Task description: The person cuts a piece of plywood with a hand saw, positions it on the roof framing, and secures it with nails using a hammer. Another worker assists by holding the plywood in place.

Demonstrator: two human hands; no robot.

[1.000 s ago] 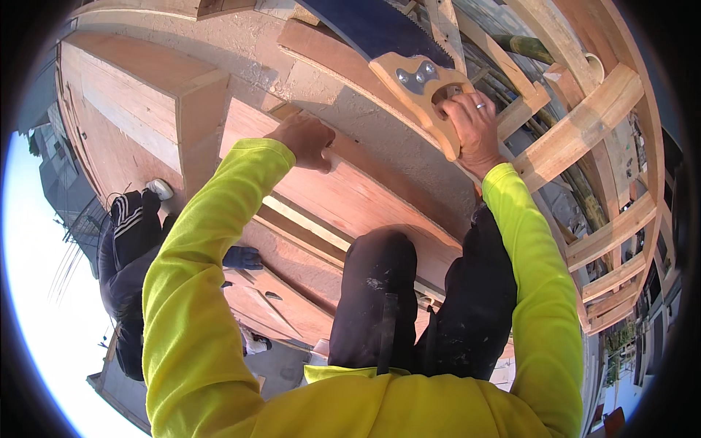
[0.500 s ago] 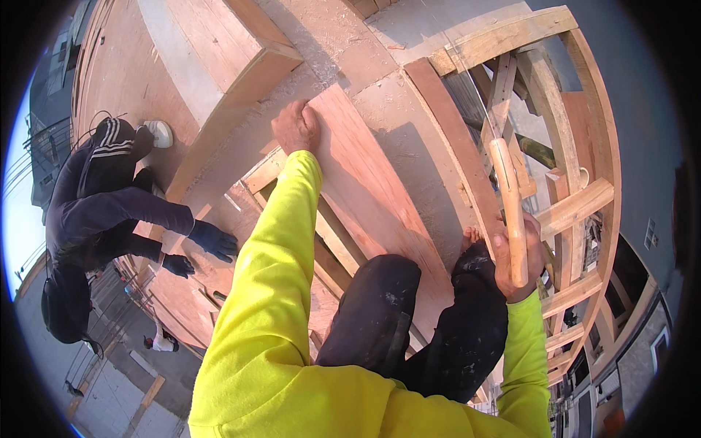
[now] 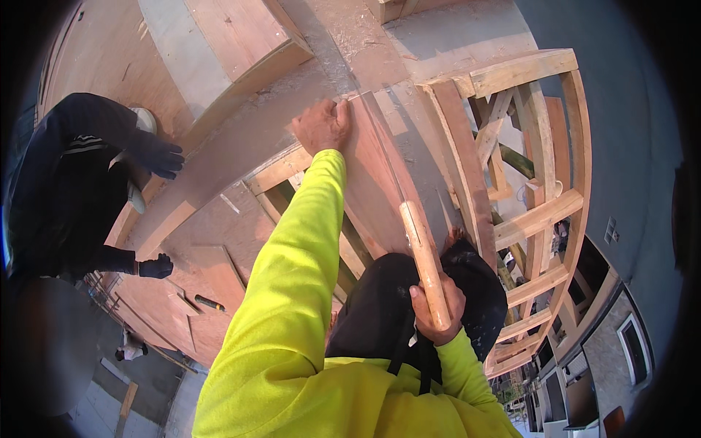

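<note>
My right hand is wrapped round the pale wooden handle of a handsaw, low in front of my knees. The saw's thin blade shows nearly edge-on and runs forward over a reddish plywood strip. I cannot tell whether its teeth touch the wood. My left hand is closed at the far left edge of that strip, its fingertips partly hidden. The strip's near end goes under my bent legs.
To the right stands a curved timber frame with open gaps between its slats. A co-worker's dark gloved hand is at the left. A dark-handled tool lies on the plywood floor. A boxed wooden step rises at the far left.
My right hand has brought the saw leftward, from beside the timber frame to over the plywood strip. My left hand stays at the strip's edge. The co-worker has shifted, raising one gloved hand.
</note>
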